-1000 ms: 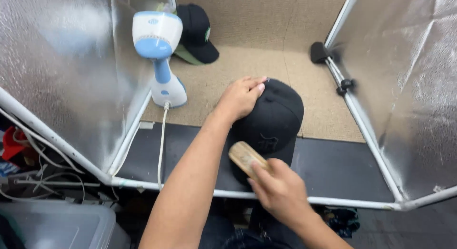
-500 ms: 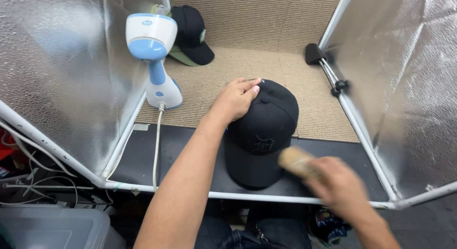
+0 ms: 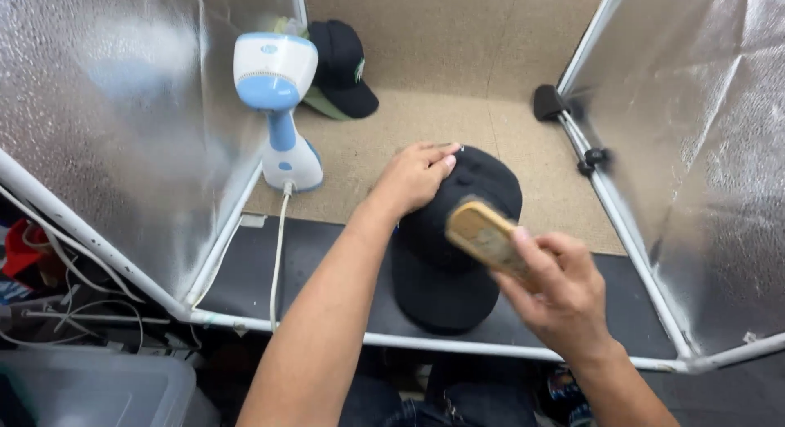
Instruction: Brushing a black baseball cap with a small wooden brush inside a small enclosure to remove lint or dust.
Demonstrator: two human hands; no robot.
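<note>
Head view: left hand (image 3: 417,175) pressed flat on black cap (image 3: 446,259), right hand (image 3: 556,292) clamped around wooden brush (image 3: 484,235) over its crown. Cap on dark surface (image 3: 572,300); blue-white steamer (image 3: 278,108) and second cap (image 3: 343,59) beyond.

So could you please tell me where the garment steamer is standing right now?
In the head view, the white and blue garment steamer stands upright on the beige mat at the left, against the silver panel, just in front of the second black cap.
</note>
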